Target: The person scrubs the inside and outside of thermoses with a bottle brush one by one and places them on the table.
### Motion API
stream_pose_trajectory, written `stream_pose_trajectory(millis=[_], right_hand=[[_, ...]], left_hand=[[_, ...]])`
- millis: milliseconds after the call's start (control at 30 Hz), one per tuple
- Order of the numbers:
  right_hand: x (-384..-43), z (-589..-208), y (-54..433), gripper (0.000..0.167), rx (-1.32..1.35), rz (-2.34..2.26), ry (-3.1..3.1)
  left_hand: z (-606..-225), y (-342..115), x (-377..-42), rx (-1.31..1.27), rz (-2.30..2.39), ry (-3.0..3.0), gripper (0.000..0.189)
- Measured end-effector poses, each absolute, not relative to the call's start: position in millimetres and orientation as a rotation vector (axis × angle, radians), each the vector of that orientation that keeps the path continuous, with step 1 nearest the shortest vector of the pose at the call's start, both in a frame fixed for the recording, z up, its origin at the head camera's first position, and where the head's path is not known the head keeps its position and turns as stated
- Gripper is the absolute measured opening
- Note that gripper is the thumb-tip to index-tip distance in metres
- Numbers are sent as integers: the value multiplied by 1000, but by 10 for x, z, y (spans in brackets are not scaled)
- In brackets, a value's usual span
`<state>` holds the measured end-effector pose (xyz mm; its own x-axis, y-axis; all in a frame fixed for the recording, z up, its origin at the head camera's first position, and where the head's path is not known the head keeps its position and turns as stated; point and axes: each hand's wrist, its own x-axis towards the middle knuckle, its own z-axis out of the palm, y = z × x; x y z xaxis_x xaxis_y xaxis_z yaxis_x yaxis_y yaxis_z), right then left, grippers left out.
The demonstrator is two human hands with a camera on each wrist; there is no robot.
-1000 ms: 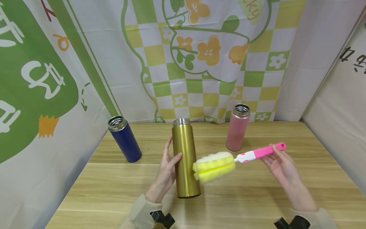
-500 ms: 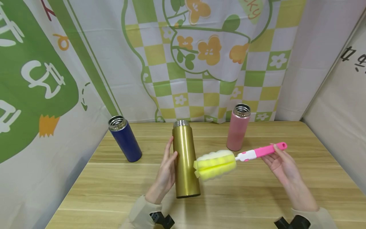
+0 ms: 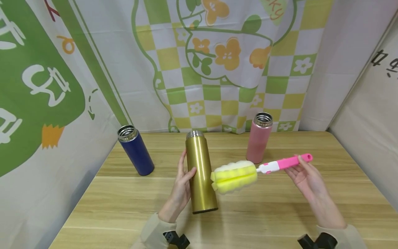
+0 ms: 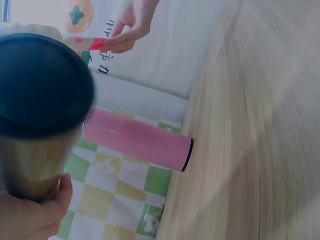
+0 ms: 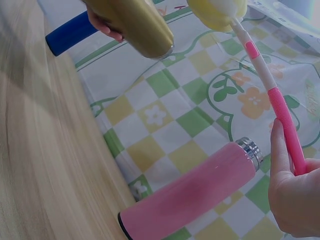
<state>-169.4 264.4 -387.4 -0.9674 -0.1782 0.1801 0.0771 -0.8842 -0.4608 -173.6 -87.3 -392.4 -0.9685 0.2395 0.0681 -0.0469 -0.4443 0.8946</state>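
Note:
In the head view my left hand (image 3: 178, 193) grips a gold thermos bottle (image 3: 202, 176) from its left side, thumb across the front. The thermos is lidless, with a bare steel neck, and leans slightly left. Its dark base (image 4: 42, 82) faces the left wrist camera, raised off the table. My right hand (image 3: 306, 183) pinches the pink end of a bottle brush (image 3: 236, 176) between thumb and fingers. The brush has a yellow and white sponge head and a pink and white handle. Its sponge tip points left, right beside the lower half of the thermos.
A lidless blue thermos (image 3: 136, 152) stands at the back left of the wooden table (image 3: 267, 221). Toward the back right stands a lidless pink thermos (image 3: 258, 143), behind the brush. Printed cloth (image 3: 217, 103) hangs along the table's back edge, and pale walls flank both sides.
The gold thermos has tipped a little to the left and risen slightly. My left thumb lifted back, then came forward onto it again. The brush has risen very slightly.

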Motion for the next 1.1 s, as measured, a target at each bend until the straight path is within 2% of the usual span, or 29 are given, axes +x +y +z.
stream_pose_trajectory(millis=[467,767,1100], right_hand=[[-1820,-3792,2574,24,-329,-2966,545],[-1953,-3622,2455,9,-136,-3029,595],[-2080,-3545,2380,10,-9,-3053,589]], left_hand=[[-3945,-894,-1720,401,2491,1428,64],[-3947,-887,-1692,509,2460,1315,66],[-3989,-887,-1695,590,2436,1293,65]])
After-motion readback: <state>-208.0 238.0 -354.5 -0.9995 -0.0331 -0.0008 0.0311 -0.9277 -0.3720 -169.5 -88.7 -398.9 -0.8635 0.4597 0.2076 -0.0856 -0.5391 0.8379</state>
